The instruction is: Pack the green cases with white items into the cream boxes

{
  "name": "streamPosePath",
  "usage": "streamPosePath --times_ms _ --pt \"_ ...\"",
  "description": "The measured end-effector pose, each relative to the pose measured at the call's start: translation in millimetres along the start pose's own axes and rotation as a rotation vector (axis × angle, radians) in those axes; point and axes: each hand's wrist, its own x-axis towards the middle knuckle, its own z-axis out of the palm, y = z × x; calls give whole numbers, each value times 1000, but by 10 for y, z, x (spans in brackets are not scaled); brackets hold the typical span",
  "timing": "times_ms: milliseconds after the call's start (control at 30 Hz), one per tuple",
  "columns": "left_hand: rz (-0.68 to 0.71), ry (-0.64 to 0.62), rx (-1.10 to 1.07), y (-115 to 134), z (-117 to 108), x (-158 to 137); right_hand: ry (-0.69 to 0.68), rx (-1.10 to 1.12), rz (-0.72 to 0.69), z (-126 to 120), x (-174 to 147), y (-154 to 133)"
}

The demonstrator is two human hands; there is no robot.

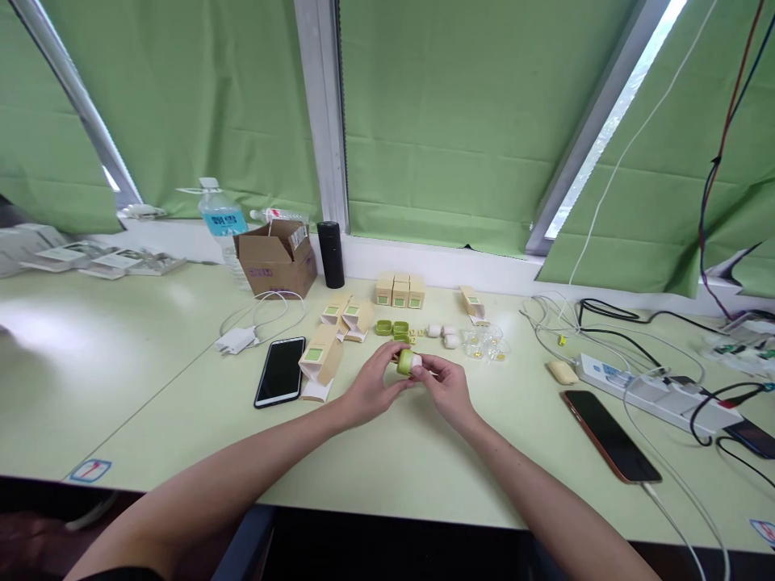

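Between my two hands, a little above the table, is a small green cup-like piece [405, 362] with a pinkish-white rounded piece [416, 361] at its right side. My left hand [376, 379] has its fingers closed round the green piece. The fingertips of my right hand [445, 387] pinch the white piece. Just beyond stand several green square cups [383, 328], some tiny yellowish parts [416, 332], several pinkish-white pieces [450, 340] and clear plastic pieces [486, 342] with yellow bits. An open cream carton [323, 355] lies left of my left hand.
Closed cream cartons [400, 291] stand at the back, near a black cylinder [330, 255] and a brown cardboard box [277, 258]. Phones lie left [281, 371] and right [611, 436]. A white power strip [657, 395] with tangled cables and a large water bottle [222, 226] occupy the sides.
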Motion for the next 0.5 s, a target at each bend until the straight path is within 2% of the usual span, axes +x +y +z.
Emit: streamPosePath --times_ms 133,233,367,500 --pt "0 -9 25 17 39 -33 8 -39 5 14 -7 -17" --pt "-36 -1 -36 13 52 -37 -15 -111 -48 13 -22 -53" --pt "-161 30 -273 -11 38 7 -65 -304 -239 -7 -54 -73" --pt "-262 -28 -470 -12 -2 73 2 -563 -486 -63 -67 -27"
